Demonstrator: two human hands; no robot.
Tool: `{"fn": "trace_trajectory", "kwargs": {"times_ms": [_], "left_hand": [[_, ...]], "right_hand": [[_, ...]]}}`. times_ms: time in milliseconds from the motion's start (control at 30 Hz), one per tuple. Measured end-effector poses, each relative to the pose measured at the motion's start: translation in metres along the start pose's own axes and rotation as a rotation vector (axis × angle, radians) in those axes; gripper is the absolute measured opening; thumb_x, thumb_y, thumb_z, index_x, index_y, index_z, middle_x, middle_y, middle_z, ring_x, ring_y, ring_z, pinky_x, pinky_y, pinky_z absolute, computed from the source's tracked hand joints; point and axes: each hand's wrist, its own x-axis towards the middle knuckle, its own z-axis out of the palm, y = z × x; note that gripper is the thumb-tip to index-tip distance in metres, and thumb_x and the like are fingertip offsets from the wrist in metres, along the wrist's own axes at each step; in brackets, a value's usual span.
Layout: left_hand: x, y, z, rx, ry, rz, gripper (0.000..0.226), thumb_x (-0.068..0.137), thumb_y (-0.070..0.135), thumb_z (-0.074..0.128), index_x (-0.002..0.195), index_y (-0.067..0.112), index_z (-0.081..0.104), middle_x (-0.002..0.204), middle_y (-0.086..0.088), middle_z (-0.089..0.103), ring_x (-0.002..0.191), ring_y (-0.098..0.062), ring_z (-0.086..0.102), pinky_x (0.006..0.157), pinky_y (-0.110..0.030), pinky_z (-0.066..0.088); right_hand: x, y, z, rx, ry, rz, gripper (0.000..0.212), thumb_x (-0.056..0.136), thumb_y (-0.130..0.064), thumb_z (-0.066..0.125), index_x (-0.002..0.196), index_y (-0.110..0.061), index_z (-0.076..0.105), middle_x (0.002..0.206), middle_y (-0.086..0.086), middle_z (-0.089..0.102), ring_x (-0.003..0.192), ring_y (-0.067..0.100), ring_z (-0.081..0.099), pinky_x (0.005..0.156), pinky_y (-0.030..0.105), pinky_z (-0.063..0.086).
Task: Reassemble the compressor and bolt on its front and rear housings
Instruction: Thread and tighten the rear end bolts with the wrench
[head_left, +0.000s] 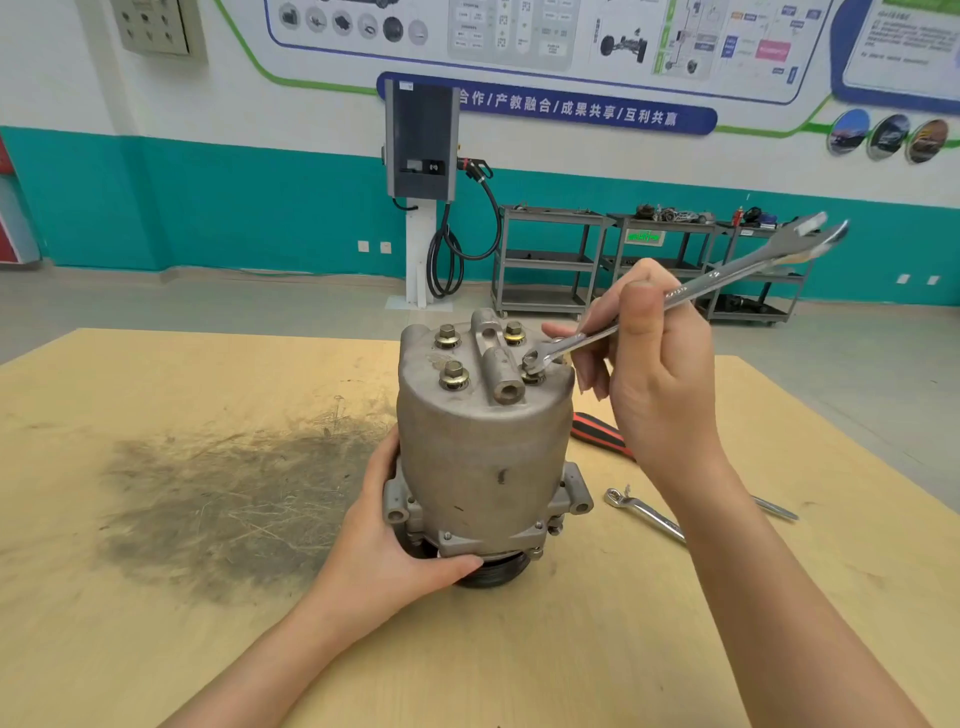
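Right hand (657, 364) grips the wrench (691, 288), its ring end on a bolt (533, 370) just left of that grip; left hand (387, 540) clasps the upright compressor (483, 457) low on the bench (156, 571).

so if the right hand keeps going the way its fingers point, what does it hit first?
Probably the mounting lug atop the compressor: the right hand points left over the bolted top, though depth is unclear.

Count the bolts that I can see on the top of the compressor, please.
4: back left, back right, front left, and front right under the end of the wrench that the right hand holds. The casting between them may hide more.
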Motion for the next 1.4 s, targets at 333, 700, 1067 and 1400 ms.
{"fn": "trace_trajectory", "kwargs": {"times_ms": [333,700,1067,1400], "left_hand": [[0.001,-0.003,0.000,0.001,-0.001,-0.021,0.115,0.040,0.052,0.092,0.127,0.075,0.021,0.133,0.040,0.045,0.128,0.007,0.047,0.096,-0.011,0.041],[0.000,-0.001,0.000,-0.003,-0.001,-0.030,0.113,0.040,0.050,0.092,0.126,0.076,0.023,0.133,0.037,0.048,0.126,0.006,0.049,0.100,-0.016,0.042],[-0.001,0.001,0.001,-0.010,-0.015,-0.043,0.118,0.041,0.050,0.094,0.136,0.063,0.024,0.137,0.031,0.047,0.130,-0.003,0.051,0.110,-0.040,0.042],[0.000,0.001,0.001,-0.006,-0.003,-0.040,0.115,0.042,0.048,0.093,0.131,0.070,0.024,0.137,0.027,0.049,0.129,-0.004,0.052,0.109,-0.039,0.043]], "right_hand": [[-0.004,-0.011,0.009,-0.385,-0.016,-0.412,0.042,0.097,-0.043,0.043,0.075,-0.009,0.055,0.059,-0.005,0.049,0.045,0.004,0.042,0.042,0.022,0.039],[0.005,0.007,-0.001,0.248,0.042,0.363,0.052,0.099,-0.046,0.029,0.063,-0.028,0.063,0.046,-0.002,0.050,0.042,0.013,0.045,0.084,0.077,0.036],[0.009,0.003,-0.002,0.335,0.066,0.497,0.048,0.106,-0.033,0.025,0.074,-0.008,0.052,0.041,-0.002,0.046,0.038,0.010,0.040,0.073,0.056,0.041],[0.009,0.006,-0.003,0.197,-0.007,0.325,0.047,0.099,-0.044,0.035,0.072,-0.013,0.056,0.041,-0.002,0.046,0.037,0.012,0.039,0.064,0.066,0.043]]}}
